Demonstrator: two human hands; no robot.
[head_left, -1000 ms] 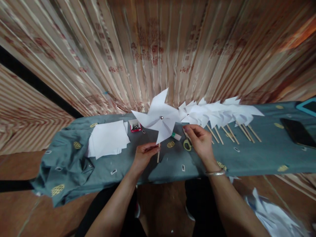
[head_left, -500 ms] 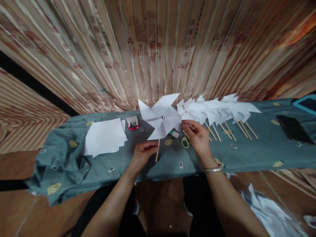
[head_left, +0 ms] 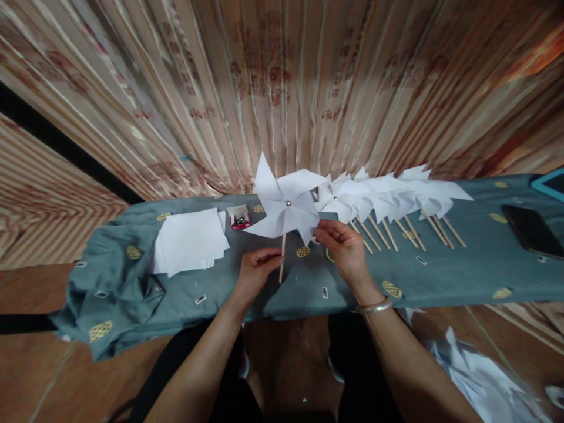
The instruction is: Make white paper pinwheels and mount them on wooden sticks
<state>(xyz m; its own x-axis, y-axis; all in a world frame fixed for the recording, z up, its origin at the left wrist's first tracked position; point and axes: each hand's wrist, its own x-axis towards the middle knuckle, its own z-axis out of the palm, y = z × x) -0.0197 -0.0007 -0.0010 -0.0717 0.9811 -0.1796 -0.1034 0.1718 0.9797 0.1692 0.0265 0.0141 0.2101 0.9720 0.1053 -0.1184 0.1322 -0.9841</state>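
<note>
A white paper pinwheel point(head_left: 287, 212) with a shiny pin at its centre stands upright over the table. My left hand point(head_left: 259, 270) is closed around its thin wooden stick, thumb and fingers pinched just below the blades. At the lower right blade, my right hand point(head_left: 346, 245) has its thumb and forefinger together at the paper edge; a silver bangle circles that wrist. Scissors point(head_left: 329, 254) with a yellow-green handle lie mostly hidden behind the right hand. Left of the pinwheel sits a small red and white box point(head_left: 238, 218) of metal pins.
White paper squares point(head_left: 189, 241) are stacked on the green tablecloth point(head_left: 282, 305) at the left. Several finished pinwheels point(head_left: 392, 197) overlap in a row at the right. Beyond them lie a dark phone point(head_left: 531, 229) and a blue-edged device point(head_left: 550, 187). More folded white paper point(head_left: 480, 376) is low at the right.
The pinwheel's blades have turned about the pin, and one now points upward. My right hand has shifted slightly left and down along the blades. My left hand still grips the stick.
</note>
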